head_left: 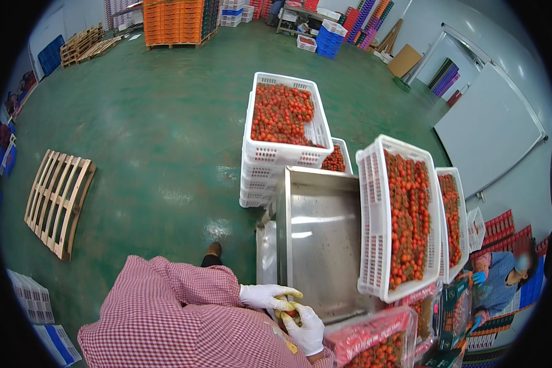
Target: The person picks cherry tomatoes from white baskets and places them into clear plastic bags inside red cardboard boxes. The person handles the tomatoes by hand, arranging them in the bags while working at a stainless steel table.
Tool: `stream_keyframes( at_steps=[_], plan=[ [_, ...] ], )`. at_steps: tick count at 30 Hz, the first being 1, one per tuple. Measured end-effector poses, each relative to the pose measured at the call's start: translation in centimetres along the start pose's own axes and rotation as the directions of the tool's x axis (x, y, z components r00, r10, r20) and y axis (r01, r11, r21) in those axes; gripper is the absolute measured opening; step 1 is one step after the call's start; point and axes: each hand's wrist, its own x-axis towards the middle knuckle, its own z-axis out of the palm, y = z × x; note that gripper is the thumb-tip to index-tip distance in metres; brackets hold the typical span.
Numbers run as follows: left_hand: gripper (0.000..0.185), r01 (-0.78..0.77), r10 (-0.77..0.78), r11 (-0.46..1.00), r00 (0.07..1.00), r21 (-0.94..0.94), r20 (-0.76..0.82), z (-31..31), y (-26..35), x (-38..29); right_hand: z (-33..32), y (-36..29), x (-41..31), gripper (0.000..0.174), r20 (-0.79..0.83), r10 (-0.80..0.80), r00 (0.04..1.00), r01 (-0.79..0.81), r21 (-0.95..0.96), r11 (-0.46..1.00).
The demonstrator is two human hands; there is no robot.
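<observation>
My left hand (266, 296), in a white glove with yellow-green stained fingertips, reaches from the left to meet my right hand (306, 330) in front of my body. The right glove is stained the same way. Between the fingertips is a small red thing (292, 313), perhaps a cherry tomato, mostly hidden by the fingers. Just beyond the hands lies a steel tray table (322, 257) with raised sides. Along its right side a white plastic crate (375, 221) stands tilted, full of cherry tomatoes on the vine (409, 216). A clear-wrapped red box (368, 338) of tomatoes is beside my right hand.
Stacked white crates (262, 156) of tomatoes stand at the table's far end. Another tomato crate (462, 230) is farther right. A co-worker (501, 280) in blue gloves is at right, near a dark printed carton (455, 306). A wooden pallet (57, 202) lies on the green floor.
</observation>
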Motion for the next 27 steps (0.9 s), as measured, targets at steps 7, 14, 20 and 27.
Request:
stream_keyframes(
  at_steps=[7,14,20,27],
  plan=[
    [0.05,-0.003,0.081,0.976,0.935,0.219,-0.347,-16.1,4.3,-9.2,6.6,-4.9,16.2,0.03,0.072,0.138,0.988,-0.13,-0.098,0.987],
    [0.045,-0.028,0.126,0.986,0.78,0.167,-0.613,-26.7,6.8,-17.2,9.7,-6.8,31.5,0.027,-0.076,0.06,0.995,-0.064,-0.04,0.997],
    [0.053,-0.046,0.067,0.998,0.775,0.051,-0.628,-31.7,6.6,-19.5,7.0,-4.2,46.9,0.08,-0.473,0.307,0.826,-0.132,0.367,0.921],
    [0.046,-0.003,0.067,0.996,0.668,0.087,-0.741,-39.7,8.6,-20.0,13.2,0.9,54.7,0.079,-0.295,0.522,0.801,-0.257,0.617,0.743]
  ],
)
